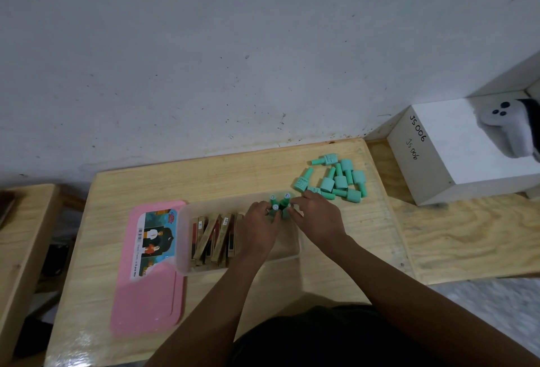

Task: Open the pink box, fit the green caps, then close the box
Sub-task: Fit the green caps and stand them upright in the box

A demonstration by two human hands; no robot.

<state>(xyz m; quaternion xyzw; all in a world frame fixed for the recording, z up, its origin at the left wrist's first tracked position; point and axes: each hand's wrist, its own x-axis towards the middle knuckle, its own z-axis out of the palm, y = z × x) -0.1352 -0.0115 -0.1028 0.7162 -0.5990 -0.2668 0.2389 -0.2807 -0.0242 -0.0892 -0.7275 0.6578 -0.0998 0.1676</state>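
Centre frame: left hand (261, 222) and right hand (317, 216) each pinch upright green capped bottles (280, 206) inside translucent plastic box (187, 261) | pink flat lid (152, 293) lower left on bench (233, 173)

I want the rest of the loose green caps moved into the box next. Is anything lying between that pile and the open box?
Nothing visible blocks the way. The loose green caps lie on the table just beyond the box, whose top is open; its pink lid lies off on the far side. Both hands are busy standing caps in the near corner.
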